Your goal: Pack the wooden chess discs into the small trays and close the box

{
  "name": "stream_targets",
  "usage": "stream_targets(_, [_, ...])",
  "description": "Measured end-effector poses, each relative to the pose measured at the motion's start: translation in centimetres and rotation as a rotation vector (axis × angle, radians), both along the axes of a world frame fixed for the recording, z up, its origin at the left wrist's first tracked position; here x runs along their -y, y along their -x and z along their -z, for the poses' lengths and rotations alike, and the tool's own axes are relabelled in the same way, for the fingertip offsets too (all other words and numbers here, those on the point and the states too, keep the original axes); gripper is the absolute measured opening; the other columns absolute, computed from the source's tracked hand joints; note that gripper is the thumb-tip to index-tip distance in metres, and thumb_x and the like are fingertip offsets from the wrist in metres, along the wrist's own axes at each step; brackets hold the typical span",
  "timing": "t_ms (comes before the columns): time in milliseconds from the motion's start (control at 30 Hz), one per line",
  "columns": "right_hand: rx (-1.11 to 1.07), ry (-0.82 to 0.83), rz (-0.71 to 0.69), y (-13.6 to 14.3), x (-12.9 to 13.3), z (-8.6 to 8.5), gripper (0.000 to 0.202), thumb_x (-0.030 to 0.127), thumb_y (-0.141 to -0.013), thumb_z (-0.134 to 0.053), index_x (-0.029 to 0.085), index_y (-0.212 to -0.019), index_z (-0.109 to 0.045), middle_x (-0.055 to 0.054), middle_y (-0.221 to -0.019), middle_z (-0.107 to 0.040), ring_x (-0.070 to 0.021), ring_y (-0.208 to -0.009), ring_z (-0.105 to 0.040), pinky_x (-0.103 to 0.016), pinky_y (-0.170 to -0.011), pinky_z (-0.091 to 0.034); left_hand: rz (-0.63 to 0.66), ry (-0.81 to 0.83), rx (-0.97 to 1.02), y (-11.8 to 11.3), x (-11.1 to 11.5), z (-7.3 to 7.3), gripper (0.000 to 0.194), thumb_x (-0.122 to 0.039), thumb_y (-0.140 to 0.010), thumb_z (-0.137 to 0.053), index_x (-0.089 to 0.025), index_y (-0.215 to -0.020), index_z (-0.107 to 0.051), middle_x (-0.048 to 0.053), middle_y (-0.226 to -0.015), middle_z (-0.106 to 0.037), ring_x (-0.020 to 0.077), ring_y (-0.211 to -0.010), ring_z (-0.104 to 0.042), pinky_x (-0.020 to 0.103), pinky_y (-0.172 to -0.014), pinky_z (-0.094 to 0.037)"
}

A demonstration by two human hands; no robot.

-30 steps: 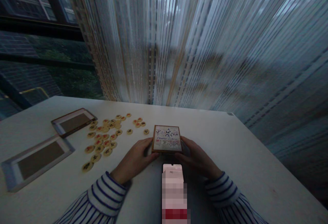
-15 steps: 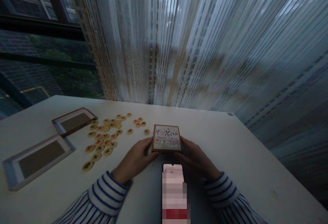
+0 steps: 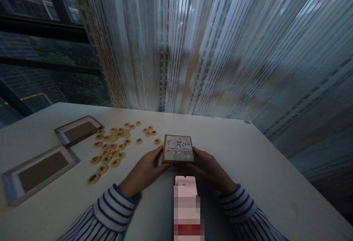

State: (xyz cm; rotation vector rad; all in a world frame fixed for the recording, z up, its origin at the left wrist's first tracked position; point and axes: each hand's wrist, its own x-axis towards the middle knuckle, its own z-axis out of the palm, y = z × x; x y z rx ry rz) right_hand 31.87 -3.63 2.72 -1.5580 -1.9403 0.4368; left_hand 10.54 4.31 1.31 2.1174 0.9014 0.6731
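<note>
A small square Chinese chess box (image 3: 178,149) with a brown edge and a printed top is between my hands, over the middle of the white table. My left hand (image 3: 146,169) grips its left side, the thumb along the near edge. On the opposite side my right hand (image 3: 211,169) holds it the same way, its fingers partly hidden by the box. Just below the box lies a phone (image 3: 185,180) with a lit screen, partly blurred out. To the left of my left hand, several round wooden chess pieces (image 3: 113,146) with red or black characters are scattered.
An open shallow box part (image 3: 68,123) with a brown rim lies at the table's left. Nearer to me sits a larger pale open box part (image 3: 12,186). Behind the white table (image 3: 264,182) hang string curtains (image 3: 176,50), with a window at the left.
Almost nothing differs. The whole view has shifted very slightly, and both hands keep their grip on the Chinese chess box.
</note>
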Motion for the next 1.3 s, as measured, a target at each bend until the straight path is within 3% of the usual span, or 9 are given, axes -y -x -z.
stream_targets(467, [0.065, 0.054, 0.058, 0.1, 0.2, 0.0, 0.049, 0.026, -0.074, -0.058, 0.022, -0.122, -0.047, -0.007, -0.115, -0.061, -0.0243, -0.101, -0.058, -0.038, -0.085, -0.045, 0.011, -0.072, -0.018, 0.1, -0.2, 0.8, 0.055, -0.030, -0.074, -0.060, -0.023, -0.126, -0.045, 0.005, -0.126, -0.054, 0.0217, -0.114, -0.050, 0.038, -0.098, -0.038])
stream_targets(667, [0.109, 0.069, 0.099, 0.5, 0.4, -0.1, 0.045, 0.026, -0.075, -0.056, 0.022, -0.119, -0.048, -0.007, -0.110, -0.063, -0.0236, -0.096, -0.060, -0.037, -0.080, -0.046, -0.014, -0.112, -0.052, 0.2, -0.1, 0.9, 0.059, -0.031, -0.073, -0.060, -0.024, -0.129, -0.041, 0.006, -0.127, -0.054, 0.0242, -0.115, -0.050, 0.043, -0.098, -0.038])
stream_targets(900, [0.210, 0.070, 0.135, 0.7, 0.5, -0.2, 0.046, 0.026, -0.073, -0.057, 0.021, -0.119, -0.048, -0.007, -0.106, -0.065, -0.0243, -0.093, -0.061, -0.036, -0.076, -0.047, 0.047, -0.127, -0.073, 0.2, -0.1, 0.6, 0.050, -0.034, -0.077, -0.056, -0.025, -0.125, -0.046, 0.007, -0.125, -0.055, 0.0258, -0.112, -0.051, 0.045, -0.095, -0.039])
stream_targets(1300, [0.293, 0.098, 0.171, 0.9, 0.5, -0.2, 0.047, 0.030, -0.073, -0.058, 0.019, -0.117, -0.048, -0.009, -0.107, -0.064, -0.0258, -0.097, -0.059, -0.040, -0.081, -0.043, 0.028, -0.163, -0.118, 0.1, -0.2, 0.9, 0.045, -0.037, -0.078, -0.055, -0.024, -0.121, -0.049, 0.007, -0.121, -0.057, 0.0248, -0.111, -0.051, 0.045, -0.095, -0.039])
